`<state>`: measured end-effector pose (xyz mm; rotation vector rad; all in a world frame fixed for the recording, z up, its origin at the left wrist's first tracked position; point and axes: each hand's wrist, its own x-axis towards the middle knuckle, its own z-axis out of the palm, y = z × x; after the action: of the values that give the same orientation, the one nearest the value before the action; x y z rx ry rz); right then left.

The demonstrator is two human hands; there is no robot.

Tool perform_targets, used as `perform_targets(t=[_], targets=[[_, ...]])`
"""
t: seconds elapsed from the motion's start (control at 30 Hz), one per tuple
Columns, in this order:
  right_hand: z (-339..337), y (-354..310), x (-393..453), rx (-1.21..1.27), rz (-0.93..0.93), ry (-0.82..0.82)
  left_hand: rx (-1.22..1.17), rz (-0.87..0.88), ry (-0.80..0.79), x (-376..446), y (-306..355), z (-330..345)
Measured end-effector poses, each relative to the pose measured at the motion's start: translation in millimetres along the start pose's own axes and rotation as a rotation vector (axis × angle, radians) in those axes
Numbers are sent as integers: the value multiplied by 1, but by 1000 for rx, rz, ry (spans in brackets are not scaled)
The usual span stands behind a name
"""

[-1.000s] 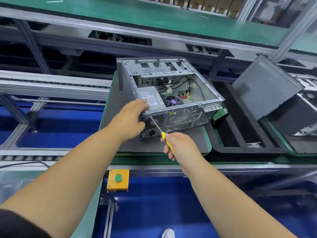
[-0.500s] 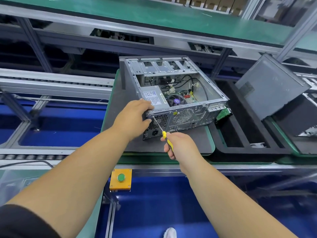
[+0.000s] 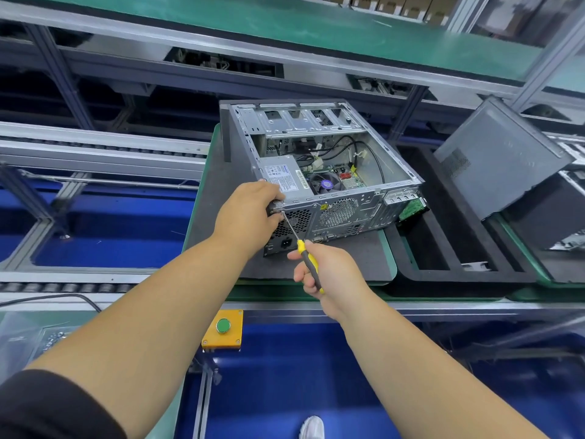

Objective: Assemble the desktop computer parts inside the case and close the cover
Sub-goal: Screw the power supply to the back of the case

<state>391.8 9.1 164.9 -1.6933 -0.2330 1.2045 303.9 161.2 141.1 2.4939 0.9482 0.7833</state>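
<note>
At frame centre, the left hand [image 3: 250, 213] grips the rigid, probably heavy steel computer case [image 3: 342, 198] by its corner while the right hand [image 3: 329, 274] clasps a yellow-handled screwdriver [image 3: 308, 261].

— How did the computer case [image 3: 332, 172] lie?
— On its side on the grey mat, open side up, power supply [image 3: 285, 180] and fan [image 3: 326, 185] showing inside.
— And the cover [image 3: 497, 156]?
— Off, tilted, well to the right.
</note>
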Motion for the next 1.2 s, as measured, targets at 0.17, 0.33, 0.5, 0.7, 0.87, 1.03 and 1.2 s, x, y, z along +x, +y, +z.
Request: perform_targets(t=[0.17,0.33,0.5,0.7,0.87,1.03,1.2], targets=[[0,3,1,232,103,-58,4,-1,-6,0,2,-1],[2,5,-1,133,141,-23,9,-13,-12,-1,3,-1],[2,2,-1,40,193,-11,14,-8,-21,0,3,0],[-3,-3,-6,248,198,-48,-1,-5,-10,-1,4,1],[1,-4,-10,16,115,4,4,-1,-11,-1,4,0],[1,-7,-8,47,195,-25,-1,4,-12,-2,5,-1],[-1,-3,-9,217,150,-49,7,11,-31,-1,4,0]])
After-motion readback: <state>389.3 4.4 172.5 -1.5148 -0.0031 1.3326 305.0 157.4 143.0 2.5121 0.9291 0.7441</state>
